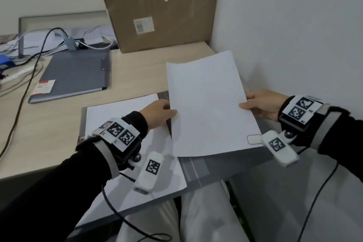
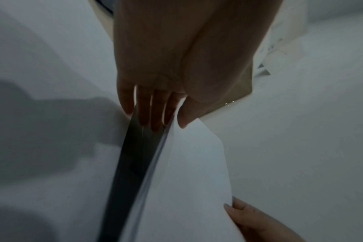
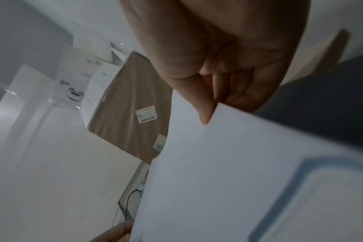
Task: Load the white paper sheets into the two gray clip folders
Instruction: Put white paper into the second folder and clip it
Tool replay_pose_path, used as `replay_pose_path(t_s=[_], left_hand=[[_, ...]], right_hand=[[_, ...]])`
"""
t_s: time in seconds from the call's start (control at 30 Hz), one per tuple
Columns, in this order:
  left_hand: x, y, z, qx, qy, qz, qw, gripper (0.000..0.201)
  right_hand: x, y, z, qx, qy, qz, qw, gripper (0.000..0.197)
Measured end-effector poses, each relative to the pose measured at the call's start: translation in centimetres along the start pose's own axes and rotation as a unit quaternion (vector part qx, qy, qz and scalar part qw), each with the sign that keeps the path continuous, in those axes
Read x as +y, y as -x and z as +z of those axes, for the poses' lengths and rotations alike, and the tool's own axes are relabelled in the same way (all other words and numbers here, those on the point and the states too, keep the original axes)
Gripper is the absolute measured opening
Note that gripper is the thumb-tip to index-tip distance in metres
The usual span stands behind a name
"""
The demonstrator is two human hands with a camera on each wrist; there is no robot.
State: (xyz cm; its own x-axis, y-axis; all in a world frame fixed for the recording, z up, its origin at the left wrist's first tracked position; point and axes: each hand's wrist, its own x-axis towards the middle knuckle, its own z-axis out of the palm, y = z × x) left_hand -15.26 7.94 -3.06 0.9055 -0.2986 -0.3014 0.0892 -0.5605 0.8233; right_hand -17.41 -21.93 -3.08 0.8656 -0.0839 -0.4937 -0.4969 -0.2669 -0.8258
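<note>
- A tall brown cardboard box [image 1: 159, 6] stands at the back of the pale wooden bench [image 1: 49, 133]; cables [image 1: 29, 68] trail left.
- A closed gray clip folder [image 1: 74, 74] lies before it.
- An open gray clip folder [image 1: 216, 169] holds a white paper sheet [image 1: 110, 116].
- Left hand [image 1: 157, 114] and right hand [image 1: 263, 104] pinch a second white paper sheet [image 1: 208, 104] above it, by the white wall [image 1: 294, 25].

Open clip folder [image 1: 216, 171] lies at the desk [image 1: 137, 76] front edge, overhanging it; a paper sheet [image 1: 110, 116] rests on its left half. Second sheet [image 1: 208, 104] sits above the right half, left hand [image 1: 157, 114] at its left edge, right hand [image 1: 263, 106] at its right. Closed clip folder [image 1: 76, 72] lies behind-left; cardboard box [image 1: 157, 8] stands behind, against the wall.
</note>
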Motion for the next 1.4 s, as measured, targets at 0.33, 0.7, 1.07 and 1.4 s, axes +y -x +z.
replay_pose_path(t_s=[0.33,0.7,1.07,1.4], left_hand=[[-1.5,-1.1,-0.5,-0.117,-0.475,-0.018,0.872,0.088],[-3.1,0.5,-2.7,-0.172,-0.455,-0.006,0.874,0.092],[-1.7,-0.8,-1.2,0.007,0.053,-0.027,0.998,0.037],[-1.4,-0.4,0.7,-0.015,0.054,-0.086,0.995,0.008]], right_hand=[[4.8,2.0,-1.1,0.011,-0.021,0.07,0.997,0.028],[6.0,3.4,1.3,-0.055,-0.006,0.111,0.992,0.013],[6.5,5.3,2.1,-0.049,-0.044,0.046,0.997,0.02],[5.3,6.8,2.0,-0.09,-0.003,0.065,0.994,0.01]])
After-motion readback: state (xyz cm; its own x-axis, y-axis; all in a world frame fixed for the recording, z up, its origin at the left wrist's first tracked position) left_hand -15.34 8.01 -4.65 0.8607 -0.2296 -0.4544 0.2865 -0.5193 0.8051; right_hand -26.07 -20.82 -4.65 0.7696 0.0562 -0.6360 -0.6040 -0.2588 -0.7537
